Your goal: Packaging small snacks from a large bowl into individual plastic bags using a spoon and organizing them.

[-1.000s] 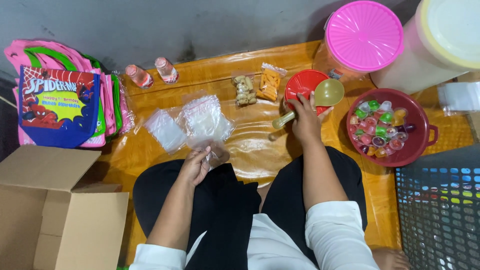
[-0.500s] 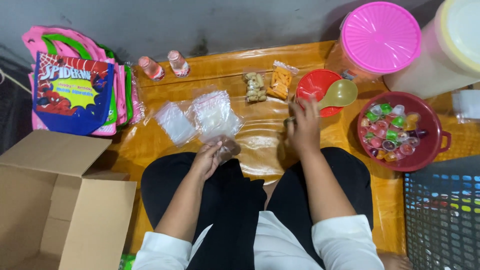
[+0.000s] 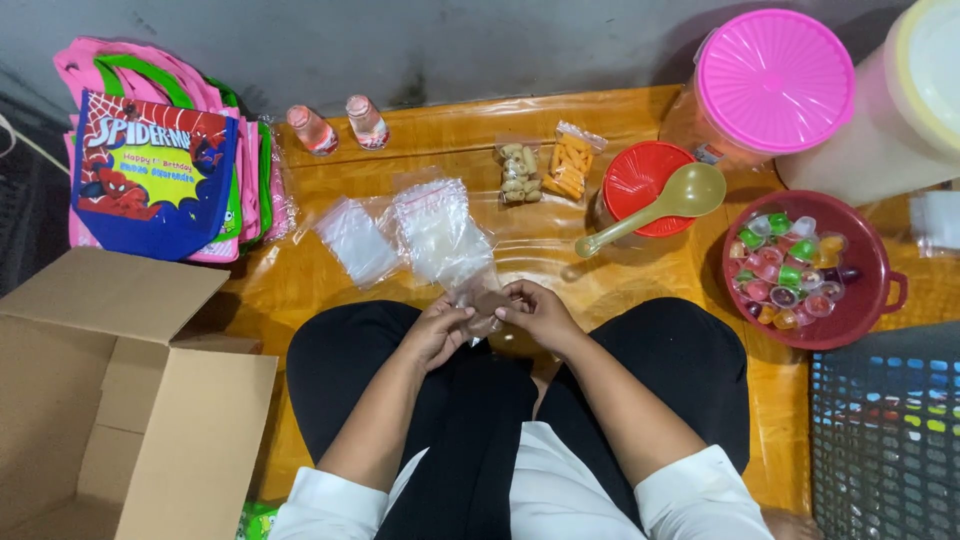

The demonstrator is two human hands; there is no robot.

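My left hand [image 3: 438, 332] and my right hand [image 3: 538, 312] meet above my lap, both pinching a small clear zip bag [image 3: 484, 299] with something brown inside. Just beyond them lies a pile of empty clear zip bags [image 3: 436, 232] and a second smaller pile [image 3: 356, 240] on the glossy wooden table [image 3: 620, 280]. A beige plastic spoon [image 3: 655, 208] rests across a red-lidded jar [image 3: 640, 172], untouched, to the right of my hands.
Two filled snack bags [image 3: 545, 166] and two small pink bottles [image 3: 338, 126] lie farther back. A red bowl of jelly cups [image 3: 806, 270] sits right, pink-lidded tubs [image 3: 770, 85] behind it. Colourful party bags [image 3: 160, 175] left, open cardboard box [image 3: 100, 400] lower left, mesh basket [image 3: 885, 440] lower right.
My right hand left the spoon on the red-lidded jar and came back to my lap. It now joins the left hand on the small zip bag.
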